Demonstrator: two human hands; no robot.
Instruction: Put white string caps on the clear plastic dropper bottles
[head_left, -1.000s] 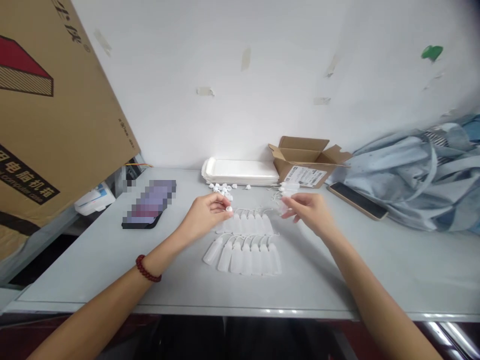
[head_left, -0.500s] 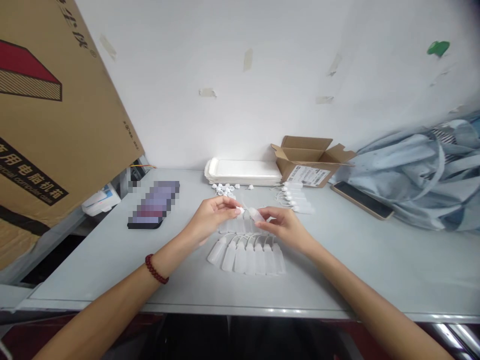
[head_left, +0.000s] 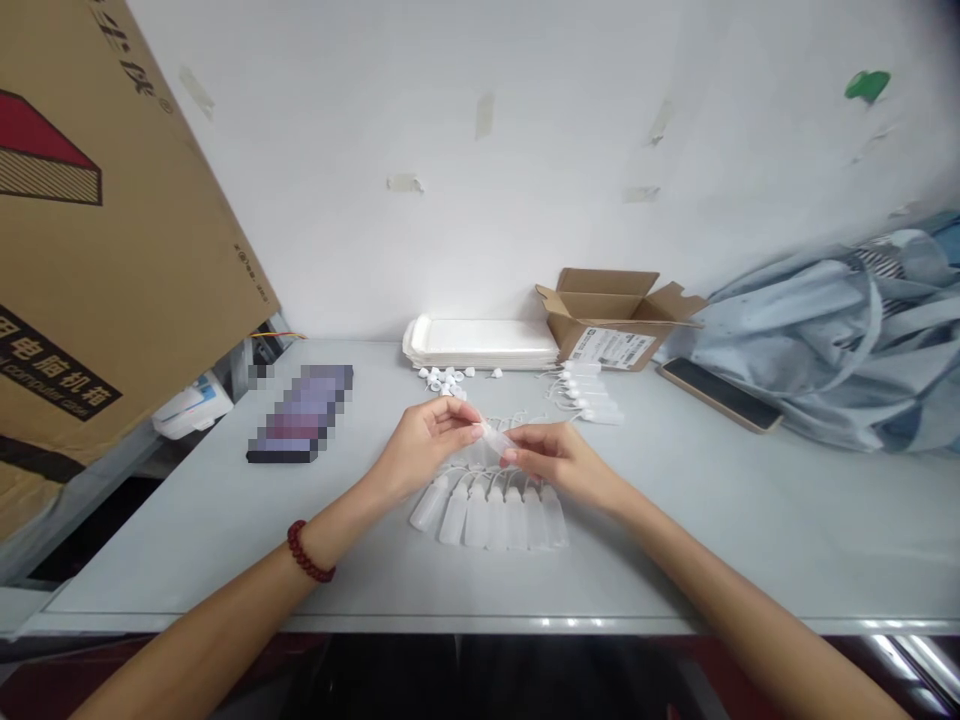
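Between my two hands is a small translucent squeeze bottle (head_left: 496,441), tilted. My right hand (head_left: 562,458) is closed on its lower end, thumb and fingers pinching the body. My left hand (head_left: 427,440) pinches at the neck end, on a small white cap that the fingertips mostly hide. Whether the cap sits fully on the neck I cannot tell. Below the hands, a fanned row of similar bottles (head_left: 495,518) with thin curved tubes lies on the table. Another row lies behind, partly hidden by my hands. Loose white caps (head_left: 448,378) are scattered beyond my left hand.
More bottles (head_left: 592,393) lie stacked right of the caps. At the back are a pile of white trays (head_left: 487,343) and an open cardboard box (head_left: 611,325). Phones lie left (head_left: 304,415) and right (head_left: 720,393). A large carton (head_left: 112,250) leans left; blue cloth (head_left: 832,340) fills the right.
The cap in my left hand and the bottle in my right have come together; before, a small gap showed between them. The whole view has shifted slightly.
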